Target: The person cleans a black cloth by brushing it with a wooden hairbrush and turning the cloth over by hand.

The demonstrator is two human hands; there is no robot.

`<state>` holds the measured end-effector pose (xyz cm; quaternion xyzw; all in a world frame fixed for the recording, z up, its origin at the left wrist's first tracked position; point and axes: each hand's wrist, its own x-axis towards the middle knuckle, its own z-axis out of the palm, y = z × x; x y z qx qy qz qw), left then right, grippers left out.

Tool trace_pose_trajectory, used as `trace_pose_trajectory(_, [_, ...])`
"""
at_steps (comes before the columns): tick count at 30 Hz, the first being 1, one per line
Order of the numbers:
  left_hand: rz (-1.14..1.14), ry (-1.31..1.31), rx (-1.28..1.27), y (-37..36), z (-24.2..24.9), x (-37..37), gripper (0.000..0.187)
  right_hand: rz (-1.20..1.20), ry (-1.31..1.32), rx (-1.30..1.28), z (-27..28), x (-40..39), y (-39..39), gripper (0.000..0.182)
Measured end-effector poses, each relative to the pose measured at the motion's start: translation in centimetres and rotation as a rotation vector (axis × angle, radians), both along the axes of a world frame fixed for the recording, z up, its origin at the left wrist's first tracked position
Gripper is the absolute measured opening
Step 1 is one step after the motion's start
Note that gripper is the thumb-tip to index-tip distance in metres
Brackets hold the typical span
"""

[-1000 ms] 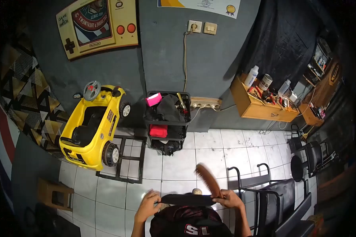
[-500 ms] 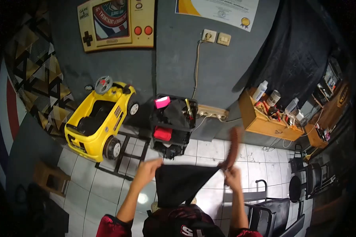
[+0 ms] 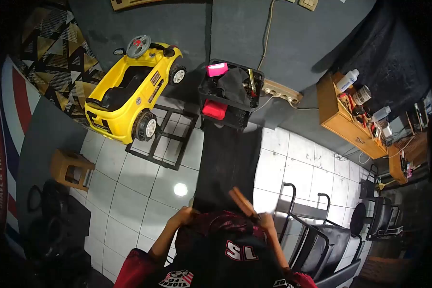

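A long black cloth (image 3: 229, 168) stretches out ahead of my body, its far end near the black cart. At its near left corner, my left hand (image 3: 185, 216) is closed on the cloth, close to my waist. My right hand (image 3: 265, 222), at the near right side, grips a long brown object (image 3: 244, 201) that points up and left over the cloth. Whether my right hand also pinches the cloth cannot be made out.
A yellow toy car (image 3: 125, 93) and a black metal frame (image 3: 180, 139) are at the left. The black cart (image 3: 230, 102) stands by the wall. A wooden shelf (image 3: 345, 120) with bottles is at the right, above black chairs (image 3: 338, 230). A wooden stool (image 3: 72, 168) stands far left.
The black cloth, earlier bunched into a triangle between my hands, now extends forward. Both hands are lower and closer to my waist. The brown object now tilts left. The view has tipped down.
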<state>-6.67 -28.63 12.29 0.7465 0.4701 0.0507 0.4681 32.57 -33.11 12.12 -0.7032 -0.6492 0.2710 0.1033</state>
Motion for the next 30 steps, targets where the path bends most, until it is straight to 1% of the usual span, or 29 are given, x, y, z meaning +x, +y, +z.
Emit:
trace_pose_trajectory(1, [0.0, 0.009, -0.006, 0.9, 1.8, -0.4, 0.024, -0.027, -0.014, -0.064, -1.7, 0.5, -1.3, 0.021])
trace_pose_trajectory(2, [0.086, -0.072, -0.017, 0.7, 2.8, -0.6, 0.024, -0.049, 0.063, -0.105, -0.6, 0.4, -1.2, 0.018])
trace_pose_trajectory(3, [0.174, -0.154, -0.027, 0.1, 3.2, -0.6, 0.024, -0.072, 0.136, -0.145, 2.3, 0.0, -0.3, 0.016])
trace_pose_trajectory(4, [0.129, -0.01, 0.085, 0.6, 2.4, -0.2, 0.026, -0.273, 0.399, -0.165, 4.7, -1.1, 1.0, 0.011])
trace_pose_trajectory(5, [0.264, -0.105, 0.165, 1.2, 3.1, 0.7, 0.031, -0.356, 0.487, -0.131, 3.9, -0.9, 2.2, 0.011])
trace_pose_trajectory(6, [0.276, -0.053, 0.191, 2.5, 5.3, 1.8, 0.032, -0.422, 0.41, -0.037, 4.8, -1.3, 3.7, 0.009])
trace_pose_trajectory(7, [0.287, 0.003, 0.21, 4.2, 7.5, 2.7, 0.033, -0.376, 0.334, 0.084, 4.6, -0.7, 5.0, 0.012])
trace_pose_trajectory(8, [0.4, -0.129, 0.323, 5.6, 8.5, 3.6, 0.034, -0.358, 0.258, 0.168, 5.5, -0.5, 6.5, 0.014])
trace_pose_trajectory(9, [0.512, -0.261, 0.435, 7.2, 9.5, 4.3, 0.035, -0.468, 0.435, 0.211, 9.8, -1.7, 8.1, 0.017])
trace_pose_trajectory(10, [0.535, -0.286, 0.504, 8.8, 12.0, 4.9, 0.034, -0.452, 0.302, 0.247, 12.2, -1.3, 9.4, 0.018])
trace_pose_trajectory(11, [0.559, -0.311, 0.571, 10.0, 15.4, 5.5, 0.032, -0.389, 0.353, 0.467, 14.9, -1.3, 10.5, 0.016])
trace_pose_trajectory(12, [0.579, -0.363, 0.615, 10.9, 19.1, 6.4, 0.031, -0.402, 0.485, 0.593, 17.1, -1.3, 11.1, 0.012])
trace_pose_trajectory(13, [0.602, -0.414, 0.655, 11.0, 22.6, 7.0, 0.03, -0.496, 0.725, 0.509, 21.1, -1.8, 10.5, 0.011])
trace_pose_trajectory(14, [0.601, -0.412, 0.642, 10.6, 25.4, 7.2, 0.03, -0.472, 0.864, 0.595, 23.0, -2.1, 9.9, 0.012])
trace_pose_trajectory(15, [0.524, -0.372, 0.851, 10.3, 28.0, 7.4, 0.03, -0.481, 0.962, 0.741, 26.7, -4.1, 9.9, 0.015])
trace_pose_trajectory(16, [0.442, -0.33, 1.058, 9.9, 29.5, 7.6, 0.031, -0.383, 1.013, 0.867, 26.9, -4.3, 9.4, 0.018])
trace_pose_trajectory(17, [0.415, -0.349, 1.064, 9.1, 29.8, 7.7, 0.034, -0.278, 1.063, 0.995, 26.9, -4.4, 8.9, 0.02])
trace_pose_trajectory(18, [0.414, -0.378, 1.054, 8.6, 28.9, 7.8, 0.035, -0.215, 0.91, 0.96, 26.0, -4.0, 8.1, 0.025])
trace_pose_trajectory(19, [0.413, -0.404, 1.045, 8.1, 27.3, 8.1, 0.036, -0.268, 0.855, 0.785, 24.1, -4.1, 7.4, 0.028])
trace_pose_trajectory(20, [0.458, -0.407, 0.945, 7.4, 25.0, 8.4, 0.033, -0.303, 0.785, 0.607, 22.3, -4.1, 6.7, 0.03])
trace_pose_trajectory(21, [0.431, -0.365, 0.712, 6.7, 20.9, 7.8, 0.032, -0.263, 0.683, 0.458, 18.9, -3.8, 6.2, 0.022])
trace_pose_trajectory(22, [0.397, -0.318, 0.476, 5.7, 15.9, 6.8, 0.03, -0.205, 0.57, 0.316, 15.5, -3.5, 5.7, 0.017])
trace_pose_trajectory(23, [0.156, -0.092, 0.272, 4.4, 10.9, 4.8, 0.028, -0.255, 0.38, -0.119, 11.8, -2.8, 4.7, 0.015])
trace_pose_trajectory(24, [-0.097, 0.107, 0.172, 1.4, -0.3, 1.3, 0.022, -0.148, 0.127, -0.238, 5.1, -1.3, 2.5, 0.018])
trace_pose_trajectory(25, [-0.141, -0.025, 0.177, -0.9, -5.0, -1.0, 0.018, 0.012, -0.024, -0.135, -0.1, 0.3, -0.5, 0.021])
trace_pose_trajectory(26, [-0.07, 0.062, 0.059, 0.8, 3.3, 0.3, 0.018, -0.048, 0.05, -0.163, 0.1, 0.0, -1.7, 0.022])
trace_pose_trajectory(27, [-0.072, 0.061, 0.073, 2.2, 3.9, 0.1, 0.018, -0.101, 0.121, -0.193, 0.2, 0.0, -2.0, 0.022])
trace_pose_trajectory(29, [0.065, -0.025, -0.051, 1.3, 4.8, -1.1, 0.022, -0.212, 0.387, -0.139, -0.3, 0.7, -1.6, 0.015])
trace_pose_trajectory(30, [0.171, -0.033, 0.037, 1.8, 5.5, -0.7, 0.023, -0.525, 0.737, -0.28, 2.8, -0.8, 0.2, 0.012])
